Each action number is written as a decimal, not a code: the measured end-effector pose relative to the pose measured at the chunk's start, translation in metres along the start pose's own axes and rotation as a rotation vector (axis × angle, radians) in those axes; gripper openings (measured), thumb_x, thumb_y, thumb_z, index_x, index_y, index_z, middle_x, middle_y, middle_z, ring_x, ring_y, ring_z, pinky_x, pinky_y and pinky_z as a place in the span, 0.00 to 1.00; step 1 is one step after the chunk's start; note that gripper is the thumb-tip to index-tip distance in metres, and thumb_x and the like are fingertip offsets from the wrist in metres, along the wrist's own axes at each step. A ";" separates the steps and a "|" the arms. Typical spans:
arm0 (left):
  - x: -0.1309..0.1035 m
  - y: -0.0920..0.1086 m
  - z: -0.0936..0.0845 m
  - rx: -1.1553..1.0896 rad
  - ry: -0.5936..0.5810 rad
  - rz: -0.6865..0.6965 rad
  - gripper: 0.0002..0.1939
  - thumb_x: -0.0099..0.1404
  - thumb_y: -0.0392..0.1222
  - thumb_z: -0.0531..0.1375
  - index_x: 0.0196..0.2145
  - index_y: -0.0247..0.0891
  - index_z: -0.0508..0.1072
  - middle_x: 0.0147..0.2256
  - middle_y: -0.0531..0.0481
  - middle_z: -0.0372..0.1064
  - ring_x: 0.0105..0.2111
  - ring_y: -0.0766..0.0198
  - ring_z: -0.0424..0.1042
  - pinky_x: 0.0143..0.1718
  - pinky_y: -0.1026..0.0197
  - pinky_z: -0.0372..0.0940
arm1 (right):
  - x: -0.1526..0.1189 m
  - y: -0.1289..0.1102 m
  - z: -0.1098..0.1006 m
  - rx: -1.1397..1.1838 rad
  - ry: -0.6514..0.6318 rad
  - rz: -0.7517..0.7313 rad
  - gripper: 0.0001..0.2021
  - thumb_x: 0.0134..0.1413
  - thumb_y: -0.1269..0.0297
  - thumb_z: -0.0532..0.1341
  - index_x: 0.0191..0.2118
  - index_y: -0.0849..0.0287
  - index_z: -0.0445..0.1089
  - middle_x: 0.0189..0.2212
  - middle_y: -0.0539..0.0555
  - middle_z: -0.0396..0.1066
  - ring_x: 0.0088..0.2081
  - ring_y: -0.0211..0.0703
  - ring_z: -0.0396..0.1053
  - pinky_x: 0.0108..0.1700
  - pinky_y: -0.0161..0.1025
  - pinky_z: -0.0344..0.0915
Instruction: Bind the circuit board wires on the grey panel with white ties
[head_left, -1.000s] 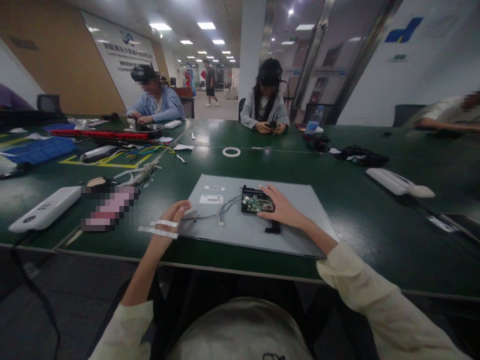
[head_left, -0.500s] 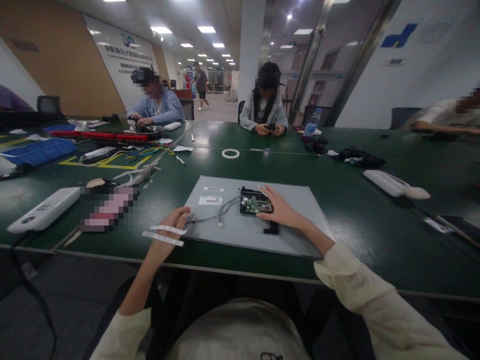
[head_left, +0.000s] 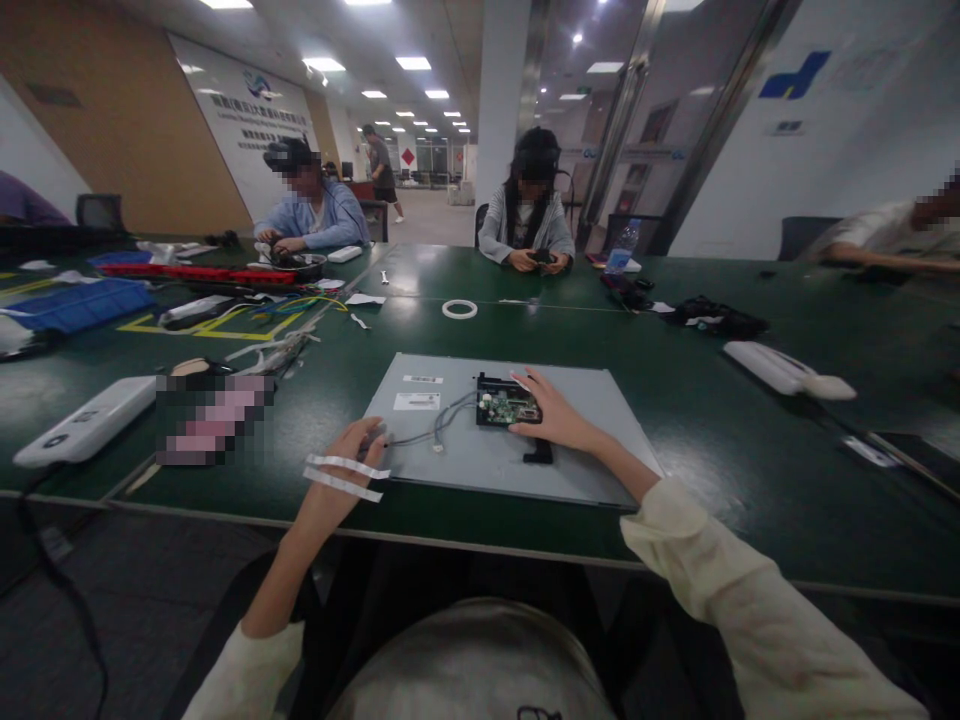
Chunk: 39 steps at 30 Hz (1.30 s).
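Observation:
A flat grey display panel (head_left: 465, 470) lies on the green table before me, with white labels at its upper left. On it sits a green circuit board (head_left: 502, 407) in a black frame, with a black piece sticking out below. My right hand (head_left: 553, 412) grips the board's right part, thumb at the near edge and fingers at the far edge. Thin grey cables (head_left: 442, 420) run left from the board. At the panel's left edge, my left hand (head_left: 346, 460) is closed around the dark end of one cable; the tip is hidden. Two white tape strips (head_left: 346, 482) cross its back.
A roll of white tape (head_left: 459, 309) lies beyond the panel. To the left are a white power-bank-like device (head_left: 86, 422), a blurred pink object (head_left: 217, 420), loose wires and a blue tray (head_left: 82, 305). Another white device (head_left: 780, 370) lies right. Co-workers sit across the table.
My left hand has moved slightly right, over the panel's left edge. My right hand stays on the circuit board. A person walking in the background has moved left.

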<state>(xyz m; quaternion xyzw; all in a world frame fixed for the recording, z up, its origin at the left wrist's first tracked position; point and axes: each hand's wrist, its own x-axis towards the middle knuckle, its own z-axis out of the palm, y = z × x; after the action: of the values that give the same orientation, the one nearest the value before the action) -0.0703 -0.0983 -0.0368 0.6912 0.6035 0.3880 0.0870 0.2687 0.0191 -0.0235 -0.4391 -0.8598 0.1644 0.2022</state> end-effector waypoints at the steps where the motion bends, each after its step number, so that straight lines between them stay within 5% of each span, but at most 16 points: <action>1: 0.002 0.002 0.000 0.003 0.003 -0.003 0.20 0.65 0.50 0.49 0.49 0.36 0.64 0.48 0.42 0.66 0.47 0.57 0.67 0.51 0.51 0.62 | 0.000 0.000 0.000 0.010 0.002 -0.003 0.44 0.45 0.41 0.59 0.64 0.55 0.44 0.64 0.61 0.35 0.64 0.53 0.38 0.61 0.50 0.44; 4: 0.013 0.017 -0.001 0.041 0.010 0.013 0.20 0.65 0.50 0.49 0.50 0.37 0.63 0.48 0.42 0.66 0.48 0.56 0.66 0.52 0.50 0.61 | -0.001 0.000 -0.001 0.047 0.002 0.000 0.42 0.47 0.41 0.57 0.64 0.53 0.44 0.65 0.59 0.35 0.64 0.52 0.37 0.61 0.51 0.44; 9: 0.047 0.069 0.012 0.053 0.026 0.184 0.17 0.66 0.46 0.48 0.49 0.35 0.64 0.48 0.42 0.65 0.50 0.56 0.64 0.54 0.51 0.59 | 0.001 -0.003 -0.007 0.175 0.125 0.050 0.34 0.53 0.43 0.52 0.61 0.55 0.51 0.63 0.58 0.42 0.64 0.48 0.40 0.62 0.48 0.42; 13: 0.082 0.109 0.041 0.023 -0.009 0.294 0.16 0.65 0.42 0.49 0.48 0.36 0.64 0.47 0.42 0.65 0.49 0.56 0.65 0.52 0.52 0.61 | 0.004 -0.010 -0.017 0.412 0.391 0.103 0.25 0.55 0.46 0.51 0.53 0.54 0.62 0.54 0.58 0.61 0.55 0.46 0.58 0.56 0.46 0.55; 17: 0.115 0.127 0.077 0.049 -0.013 0.400 0.16 0.64 0.39 0.51 0.49 0.33 0.64 0.48 0.41 0.64 0.49 0.57 0.64 0.53 0.54 0.58 | 0.004 -0.018 -0.022 0.669 0.408 0.134 0.22 0.54 0.46 0.51 0.40 0.58 0.69 0.37 0.56 0.71 0.41 0.43 0.68 0.43 0.41 0.64; 24: 0.128 0.127 0.118 0.108 -0.013 0.377 0.17 0.63 0.38 0.52 0.49 0.32 0.64 0.49 0.39 0.63 0.49 0.56 0.64 0.52 0.53 0.58 | 0.001 -0.028 -0.017 0.696 0.268 0.163 0.22 0.52 0.44 0.53 0.29 0.60 0.70 0.25 0.53 0.69 0.28 0.38 0.63 0.30 0.36 0.59; 32: 0.124 0.115 0.121 0.159 0.013 0.322 0.18 0.62 0.39 0.53 0.50 0.34 0.64 0.49 0.39 0.64 0.50 0.54 0.63 0.51 0.53 0.57 | 0.000 -0.029 -0.014 0.729 0.162 0.116 0.17 0.44 0.50 0.62 0.24 0.60 0.67 0.20 0.48 0.64 0.25 0.36 0.59 0.29 0.34 0.55; 39: 0.124 0.103 0.119 0.232 0.042 0.298 0.19 0.62 0.38 0.52 0.52 0.34 0.62 0.51 0.38 0.62 0.51 0.52 0.61 0.51 0.50 0.56 | -0.004 -0.039 -0.021 0.787 0.180 0.118 0.15 0.46 0.52 0.61 0.24 0.60 0.66 0.22 0.47 0.61 0.27 0.35 0.57 0.31 0.34 0.53</action>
<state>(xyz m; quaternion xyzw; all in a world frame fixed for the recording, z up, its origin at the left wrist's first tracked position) 0.0808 0.0282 -0.0043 0.7701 0.5368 0.3387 -0.0640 0.2546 -0.0036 0.0119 -0.3894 -0.6833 0.4533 0.4196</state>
